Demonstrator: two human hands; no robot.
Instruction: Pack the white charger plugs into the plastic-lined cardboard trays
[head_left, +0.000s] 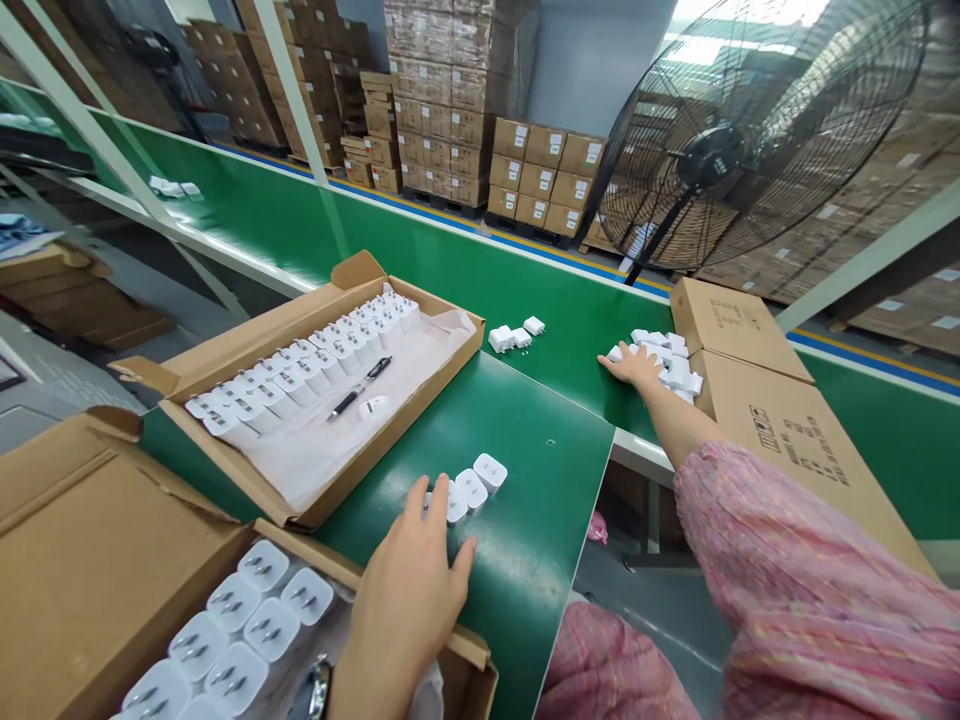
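My left hand [409,585] is over the green table, thumb apart and fingers stretched beside a short row of white plug chargers [470,489]. Its fingertips partly cover the near end of that row, so contact is unclear. Farther off, my right hand [637,370] reaches with spread fingers onto a pile of white chargers [679,368] on the green belt. Its fingers overlap the pile's left side. Below my left wrist, an open carton [480,655] holds chargers [236,675] with prongs up. Another open carton [457,375] contains rows of chargers [300,365].
A pen [360,388] lies on white lining in the farther carton. Loose chargers [517,337] sit on the belt [570,350]. Closed cardboard boxes [765,400] stand right of the pile. A large fan [712,160] and stacked cartons [536,170] are behind the belt.
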